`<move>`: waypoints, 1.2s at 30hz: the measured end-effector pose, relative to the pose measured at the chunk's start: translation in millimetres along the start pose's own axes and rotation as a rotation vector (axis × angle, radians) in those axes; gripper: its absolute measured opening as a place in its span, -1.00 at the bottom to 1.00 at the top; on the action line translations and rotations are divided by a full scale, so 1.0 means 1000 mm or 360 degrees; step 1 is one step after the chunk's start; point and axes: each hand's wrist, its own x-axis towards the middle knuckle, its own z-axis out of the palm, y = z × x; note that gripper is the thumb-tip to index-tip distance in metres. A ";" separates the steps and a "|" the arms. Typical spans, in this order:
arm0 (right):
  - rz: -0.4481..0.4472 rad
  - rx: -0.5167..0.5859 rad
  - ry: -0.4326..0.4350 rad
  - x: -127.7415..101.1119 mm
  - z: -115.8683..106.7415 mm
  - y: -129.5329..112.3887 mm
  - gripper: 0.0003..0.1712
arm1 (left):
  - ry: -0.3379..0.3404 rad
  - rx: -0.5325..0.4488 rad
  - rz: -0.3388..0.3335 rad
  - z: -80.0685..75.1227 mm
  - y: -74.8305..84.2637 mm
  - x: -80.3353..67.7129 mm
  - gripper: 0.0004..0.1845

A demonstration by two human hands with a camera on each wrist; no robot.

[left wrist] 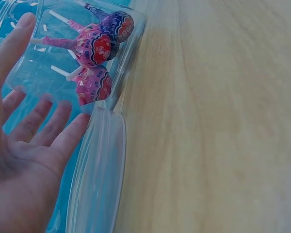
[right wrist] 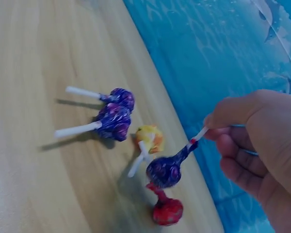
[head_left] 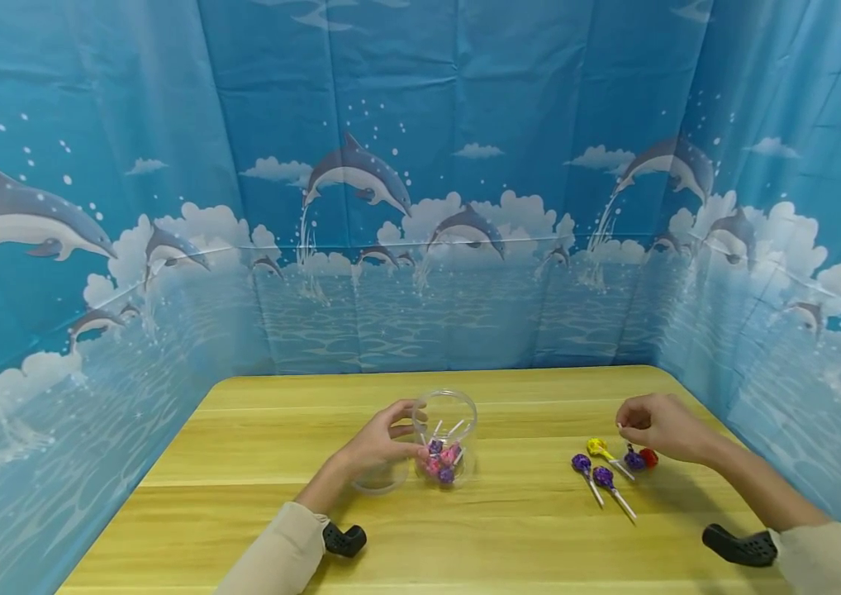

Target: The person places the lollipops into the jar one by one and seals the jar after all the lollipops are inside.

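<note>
My left hand (head_left: 383, 438) is at the left side of a clear plastic jar (head_left: 468, 467), fingers spread and fairly straight, fingertips at its wall. Inside the jar lie several pink and purple lollipops (left wrist: 94, 46), sticks pointing toward the mouth. A clear round lid (left wrist: 99, 170) is beside the jar, below my left fingers. Over on the right, my right hand (head_left: 662, 426) pinches the white stick of a purple lollipop (right wrist: 164, 171), its head hanging down. Close to it are a red lollipop (right wrist: 167, 211), a yellow lollipop (right wrist: 150, 138) and two other purple lollipops (right wrist: 114, 121).
A yellow wood-grain table (head_left: 279, 463) bears everything. Behind it and along both sides hangs a blue curtain (head_left: 420, 322) printed with dolphins. Black curved devices (head_left: 740, 545) sit at both wrists.
</note>
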 end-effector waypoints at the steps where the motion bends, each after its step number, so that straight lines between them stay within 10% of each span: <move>1: -0.0006 0.0007 0.0026 0.001 -0.001 -0.002 -0.92 | 0.0001 -0.0008 -0.0006 0.000 0.000 0.000 -0.21; 18: 0.0277 0.0289 0.0153 0.029 0.003 -0.024 -0.81 | 0.0027 -0.0020 -0.0043 0.000 0.002 -0.001 -0.23; 36: 0.0162 0.0407 0.0137 0.061 0.011 -0.045 -0.82 | 0.0031 -0.0018 -0.0060 0.001 0.001 0.000 -0.24</move>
